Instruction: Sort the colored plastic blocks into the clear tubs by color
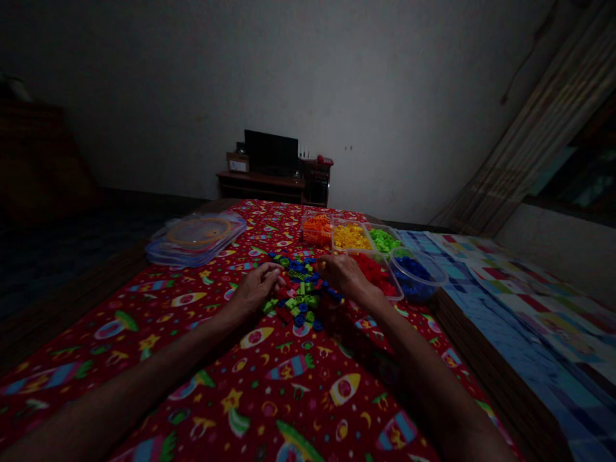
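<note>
A mixed pile of small plastic building pieces (303, 301), mainly blue and green with some red, lies on a red patterned cloth (289, 398). At the pile's left edge is my left hand (257, 287), its fingers loosely bent and slightly apart, with nothing visible in them. My right hand (344, 273) is over the right side of the pile, fingers pinched together; a tiny yellowish spot shows at the fingertips, too small to name. Just beyond that hand stands a clear box of red pieces (373, 273), partly hidden by it.
Clear containers hold orange pieces (317, 230), yellow pieces (351, 236) and green pieces (384, 240). A round tub (433, 276) contains blue pieces. Stacked clear lids (197, 237) lie at left. Beyond the cloth, a dark screen (272, 151) stands on a low cabinet. A checked blue sheet (486, 333) lies right.
</note>
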### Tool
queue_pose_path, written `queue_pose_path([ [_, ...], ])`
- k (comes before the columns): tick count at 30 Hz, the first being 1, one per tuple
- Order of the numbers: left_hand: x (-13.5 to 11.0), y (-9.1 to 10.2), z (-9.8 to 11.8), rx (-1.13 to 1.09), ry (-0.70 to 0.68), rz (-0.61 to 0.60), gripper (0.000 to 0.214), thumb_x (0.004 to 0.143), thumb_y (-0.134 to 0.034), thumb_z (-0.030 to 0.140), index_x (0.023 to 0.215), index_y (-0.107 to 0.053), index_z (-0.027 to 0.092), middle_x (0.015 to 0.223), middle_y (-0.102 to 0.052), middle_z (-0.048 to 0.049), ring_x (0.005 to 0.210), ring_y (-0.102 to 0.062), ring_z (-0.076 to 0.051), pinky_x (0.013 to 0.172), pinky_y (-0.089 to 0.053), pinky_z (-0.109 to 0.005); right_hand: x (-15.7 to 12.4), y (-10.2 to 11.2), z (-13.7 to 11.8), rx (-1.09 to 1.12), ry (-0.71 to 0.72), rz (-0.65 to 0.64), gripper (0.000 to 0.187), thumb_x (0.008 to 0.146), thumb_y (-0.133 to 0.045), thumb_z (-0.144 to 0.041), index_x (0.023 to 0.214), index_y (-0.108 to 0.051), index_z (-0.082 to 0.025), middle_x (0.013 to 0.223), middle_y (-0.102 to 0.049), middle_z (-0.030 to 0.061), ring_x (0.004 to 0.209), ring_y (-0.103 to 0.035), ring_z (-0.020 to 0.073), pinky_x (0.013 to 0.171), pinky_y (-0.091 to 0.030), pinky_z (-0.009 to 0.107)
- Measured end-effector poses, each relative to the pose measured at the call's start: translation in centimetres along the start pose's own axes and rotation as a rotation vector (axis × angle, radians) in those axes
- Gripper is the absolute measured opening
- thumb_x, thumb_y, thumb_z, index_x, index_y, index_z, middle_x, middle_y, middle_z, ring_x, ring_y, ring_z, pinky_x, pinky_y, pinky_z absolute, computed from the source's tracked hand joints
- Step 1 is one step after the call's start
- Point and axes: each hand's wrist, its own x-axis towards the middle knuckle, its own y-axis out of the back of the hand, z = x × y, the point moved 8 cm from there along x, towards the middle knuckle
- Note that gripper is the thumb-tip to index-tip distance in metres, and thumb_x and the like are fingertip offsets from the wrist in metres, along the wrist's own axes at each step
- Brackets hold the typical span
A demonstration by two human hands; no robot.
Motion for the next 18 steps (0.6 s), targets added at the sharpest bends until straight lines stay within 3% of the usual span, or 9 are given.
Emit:
queue_pose_path([
  [5,0.1,2.6,-0.1,0.236,-0.076,0.203,0.034,0.085,-0.041,0.040,0.105,-0.057,0.018,0.082,-0.069,-0.0036,0.069,-0.065,-0.018,0.063,-0.051,-0.028,1.5,3.2,7.8,0.023,-0.301,0.130,0.025,0.088,-0.050,-0.023,0.104,-0.067,-0.014,0.086,-0.069,0.0093,0.073,-0.059,0.0156,0.066,-0.039,0.024],
  [8,0.3,3.8,-1.0,0.338,-0.070,0.277,0.033,0.084,-0.039,0.033,0.107,-0.057,0.018,0.095,-0.070,-0.0062,0.084,-0.066,-0.020,0.075,-0.052,-0.031,3.0,5.0,10.2,0.026,-0.410,0.230,0.036,0.086,-0.051,-0.020,0.119,-0.061,-0.009,0.096,-0.070,0.0150,0.084,-0.063,0.0200,0.076,-0.044,0.029],
  [12,1.0,4.2,-2.5,0.419,-0.081,0.274,0.037,0.084,-0.038,0.031,0.112,-0.057,0.016,0.110,-0.066,-0.0114,0.098,-0.063,-0.023,0.085,-0.051,-0.037,4.0,5.2,8.7,0.066,-0.344,0.279,0.040,0.087,-0.051,-0.021,0.125,-0.058,-0.009,0.103,-0.069,0.0164,0.089,-0.063,0.0209,0.081,-0.045,0.031],
  [18,1.4,2.0,-2.2,0.563,-0.228,0.087,0.043,0.085,-0.039,0.040,0.108,-0.066,0.015,0.112,-0.067,-0.0129,0.107,-0.060,-0.025,0.095,-0.046,-0.039,2.6,1.7,3.3,0.049,-0.246,-0.032,0.025,0.084,-0.047,-0.014,0.087,-0.072,-0.013,0.076,-0.068,0.0071,0.064,-0.055,0.0130,0.056,-0.033,0.022],
])
